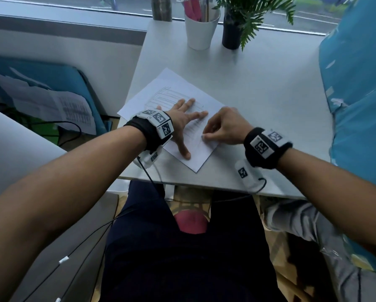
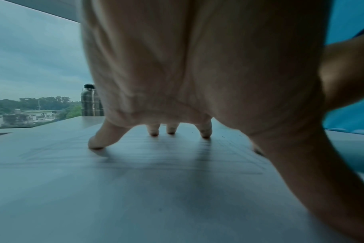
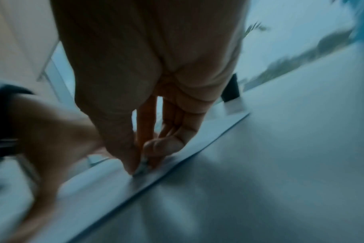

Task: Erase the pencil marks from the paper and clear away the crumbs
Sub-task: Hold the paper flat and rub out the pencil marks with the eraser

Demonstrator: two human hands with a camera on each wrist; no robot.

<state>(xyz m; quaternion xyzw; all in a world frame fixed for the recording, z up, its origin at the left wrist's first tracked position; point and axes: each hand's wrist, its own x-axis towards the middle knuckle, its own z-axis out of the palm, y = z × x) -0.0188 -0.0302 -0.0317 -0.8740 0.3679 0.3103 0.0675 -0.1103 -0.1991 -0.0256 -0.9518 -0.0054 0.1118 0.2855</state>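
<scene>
A white sheet of paper with faint pencil lines lies slanted on the white table. My left hand lies flat on the paper with fingers spread, fingertips pressing the paper down. My right hand pinches a small pale eraser between thumb and fingers against the sheet near its right edge. In the blurred right wrist view the eraser shows at the fingertips, touching the paper. Crumbs are too small to make out.
A white cup of pens, a dark plant pot and a steel bottle stand at the table's far edge by the window. A blue bag lies along the right side. Papers sit on a blue chair to the left.
</scene>
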